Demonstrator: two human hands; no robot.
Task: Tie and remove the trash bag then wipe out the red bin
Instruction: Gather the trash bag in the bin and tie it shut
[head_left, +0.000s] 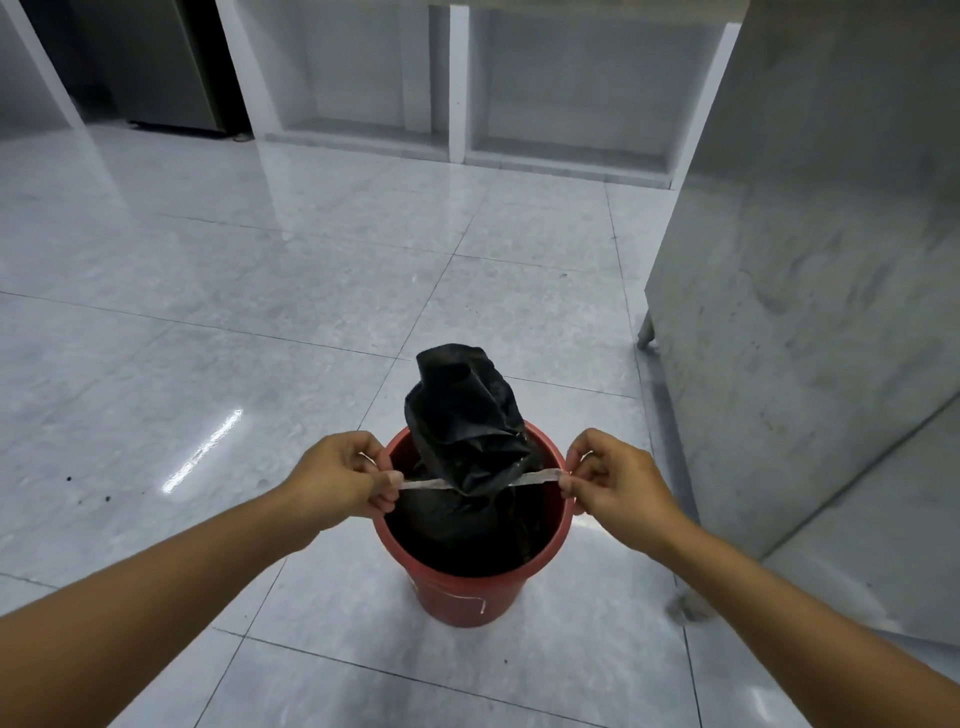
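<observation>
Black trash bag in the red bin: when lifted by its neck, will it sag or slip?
Probably floppy: the black trash bag is thin, crumpled film. It may slip through the pale strip: left hand and right hand pinch its ends, no knot visible. Weight unclear; its body fills the red bin, so expect drag.

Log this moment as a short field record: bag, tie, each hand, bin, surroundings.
bag: black plastic trash bag, gathered top sticking up out of the bin
tie: pale thin strip, stretched between the hands across the bag's neck
left hand: pinches the strip's left end
right hand: pinches the strip's right end
bin: round red plastic bin, upright on the grey tiled floor, bag inside
nearby: steel cabinet on the right
</observation>
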